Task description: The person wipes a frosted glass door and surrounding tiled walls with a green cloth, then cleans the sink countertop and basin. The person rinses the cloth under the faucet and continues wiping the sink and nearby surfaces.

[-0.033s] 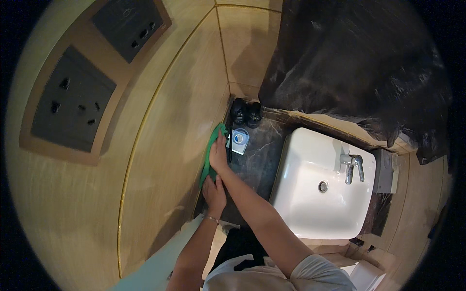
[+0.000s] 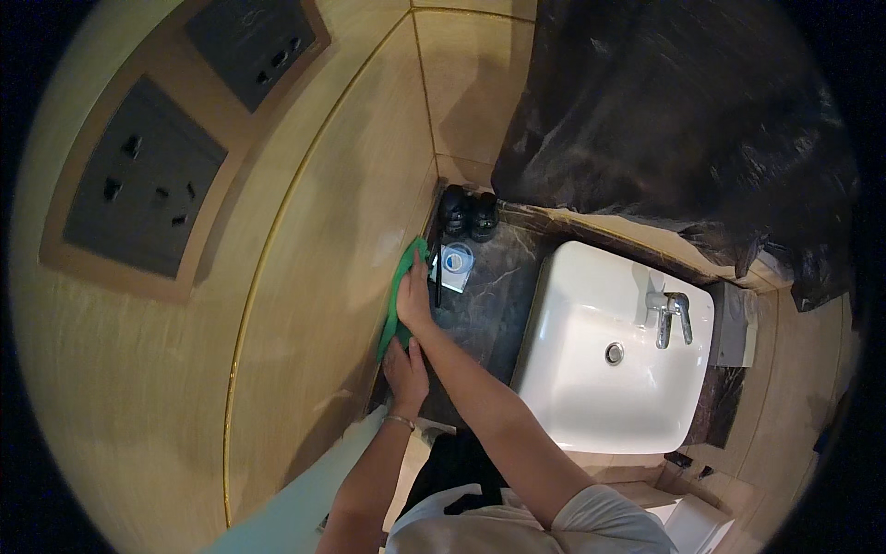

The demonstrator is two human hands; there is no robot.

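Note:
A green cloth point(image 2: 400, 294) lies along the foot of the beige wall panel at the left edge of the dark counter. My right hand point(image 2: 413, 295) holds it against the wall, fingers pointing away from me. Nearer to me, my left hand point(image 2: 406, 377) has its fingers closed on the cloth's near end, close to the right wrist. Part of the cloth is hidden behind both hands. Just right of my right hand, a small clear round container with a blue ring point(image 2: 455, 263) rests on a white square piece on the counter, beside a thin black stick point(image 2: 438, 283).
Two dark bottles point(image 2: 468, 214) stand in the far corner. A white basin point(image 2: 591, 406) with a chrome faucet point(image 2: 666, 314) sits on the marbled counter point(image 2: 494, 323) to the right. Black plastic sheeting point(image 2: 674, 120) hangs behind it. Dark socket plates point(image 2: 148, 180) are on the left wall.
The view has shifted slightly, so the socket plates appear a little further right. Both hands stay at the green cloth in nearly the same place.

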